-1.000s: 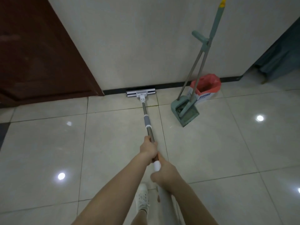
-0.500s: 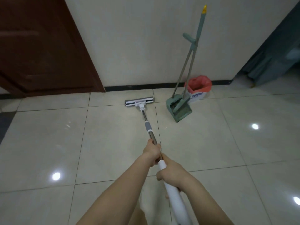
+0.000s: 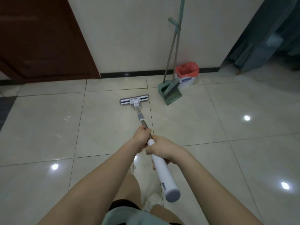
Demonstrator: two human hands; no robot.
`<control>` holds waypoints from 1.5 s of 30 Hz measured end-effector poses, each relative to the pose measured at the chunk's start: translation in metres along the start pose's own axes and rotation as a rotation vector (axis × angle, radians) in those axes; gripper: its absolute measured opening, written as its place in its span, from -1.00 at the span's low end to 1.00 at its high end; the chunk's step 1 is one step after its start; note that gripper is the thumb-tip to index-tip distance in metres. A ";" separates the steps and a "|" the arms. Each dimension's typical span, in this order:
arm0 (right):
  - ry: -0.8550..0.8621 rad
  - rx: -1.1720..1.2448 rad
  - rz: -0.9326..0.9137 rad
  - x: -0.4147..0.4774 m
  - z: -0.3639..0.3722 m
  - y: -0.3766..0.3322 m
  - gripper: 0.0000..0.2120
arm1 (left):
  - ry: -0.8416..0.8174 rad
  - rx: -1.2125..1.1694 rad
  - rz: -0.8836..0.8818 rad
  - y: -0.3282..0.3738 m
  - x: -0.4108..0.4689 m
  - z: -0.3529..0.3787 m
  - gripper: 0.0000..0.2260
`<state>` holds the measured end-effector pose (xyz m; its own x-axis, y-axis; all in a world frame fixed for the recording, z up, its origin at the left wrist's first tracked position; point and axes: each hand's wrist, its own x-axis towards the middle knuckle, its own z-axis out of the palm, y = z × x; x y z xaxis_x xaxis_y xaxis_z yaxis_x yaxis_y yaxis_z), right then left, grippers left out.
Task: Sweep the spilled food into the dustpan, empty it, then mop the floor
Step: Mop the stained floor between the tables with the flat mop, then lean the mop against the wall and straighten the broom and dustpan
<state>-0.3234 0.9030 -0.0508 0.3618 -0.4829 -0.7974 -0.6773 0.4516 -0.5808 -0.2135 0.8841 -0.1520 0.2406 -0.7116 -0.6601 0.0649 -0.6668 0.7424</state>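
I am mopping now. My left hand (image 3: 142, 135) has its fingers curled round the metal shaft of the mop (image 3: 140, 116), and my right hand (image 3: 159, 148) grips the white handle just behind it, fingers wrapped tight. The two hands sit almost touching.

What has changed is the head (image 3: 134, 101). A second ago it lay right against the skirting (image 3: 129, 73); half a second ago it had come off it; now it lies flat on the floor (image 3: 48, 127) a good way back from the wall, just left of the dustpan (image 3: 174, 96) but apart from it. The handle end has come back past my right hip as well. So I read this as the pull half of a stroke, dragging the head toward my feet.

The broom (image 3: 180, 12) stands with its brush in the dustpan, both handles leaning on the wall, beside the bin (image 3: 187, 78) with its red bag. I see no food on the tiles, so I judge that sweeping and emptying are done and only mopping is left.

The strip from the skirting to the head looks covered. Next I would push out again on a fresh line to the left, since to the right the head could knock the dustpan. I cannot tell from the shine how wet the tiles are.
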 end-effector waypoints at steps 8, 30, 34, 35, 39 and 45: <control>0.162 0.081 -0.305 0.004 0.014 0.001 -0.73 | 0.021 0.049 0.248 -0.001 -0.065 -0.053 -0.74; 0.332 -0.011 -0.901 0.041 -0.054 -0.164 -0.80 | 0.388 0.329 1.255 0.194 -0.102 -0.126 -0.79; 0.466 -0.150 -0.984 0.070 -0.083 -0.233 -0.81 | 0.394 0.274 1.274 0.263 -0.060 -0.152 -0.84; 0.476 -0.155 -0.994 0.079 -0.089 -0.253 -0.80 | 0.405 0.253 1.282 0.280 -0.049 -0.160 -0.83; 0.489 -0.104 -1.042 0.110 -0.111 -0.335 -0.76 | 0.405 0.173 1.273 0.350 -0.003 -0.194 -0.69; 0.500 -0.051 -1.053 0.165 -0.151 -0.437 -0.82 | 0.352 0.186 1.263 0.444 0.082 -0.232 -0.51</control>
<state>-0.0646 0.5131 0.0959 0.4754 -0.8479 0.2348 -0.2220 -0.3738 -0.9005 0.0598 0.5809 0.1505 0.2758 -0.7850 0.5548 -0.5143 0.3670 0.7751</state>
